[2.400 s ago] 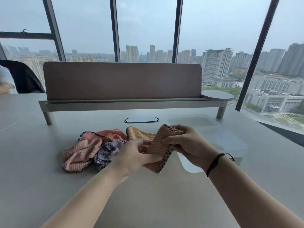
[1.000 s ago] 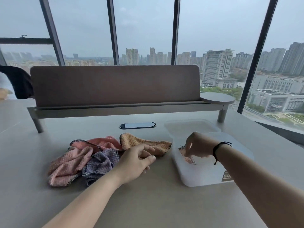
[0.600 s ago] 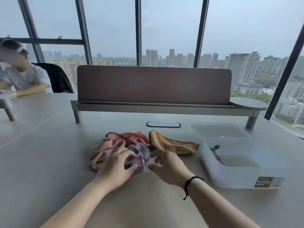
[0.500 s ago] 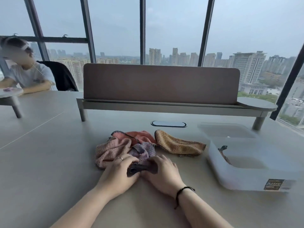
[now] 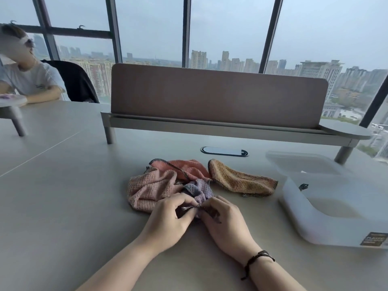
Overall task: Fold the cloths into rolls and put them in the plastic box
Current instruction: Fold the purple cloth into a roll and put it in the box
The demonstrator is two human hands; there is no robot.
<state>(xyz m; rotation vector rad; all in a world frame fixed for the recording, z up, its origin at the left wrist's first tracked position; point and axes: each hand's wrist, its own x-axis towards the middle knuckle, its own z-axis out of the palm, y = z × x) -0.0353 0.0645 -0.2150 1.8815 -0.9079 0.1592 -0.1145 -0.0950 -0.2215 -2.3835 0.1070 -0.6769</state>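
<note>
Purple waffle-weave cloth (image 5: pixel 198 191) lies bunched on the grey counter (image 5: pixel 63 206), its near dark-trimmed edge pinched between both hands. Left hand (image 5: pixel 169 220) and right hand (image 5: pixel 223 222) have fingers curled, fingertips meeting on that hem. Pink cloth (image 5: pixel 150 189) touches it on the left; the plastic box (image 5: pixel 327 208) sits well to the right.

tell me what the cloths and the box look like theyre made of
Purple cloth, which both the left hand and right hand pinch: soft woven fabric with a waffle texture and dark stitched edging, probably microfibre or cotton. The tan cloth shows the same bumpy weave. Box: frosted, translucent plastic with a smooth matte look; its inside shows dimly through the wall.
</note>
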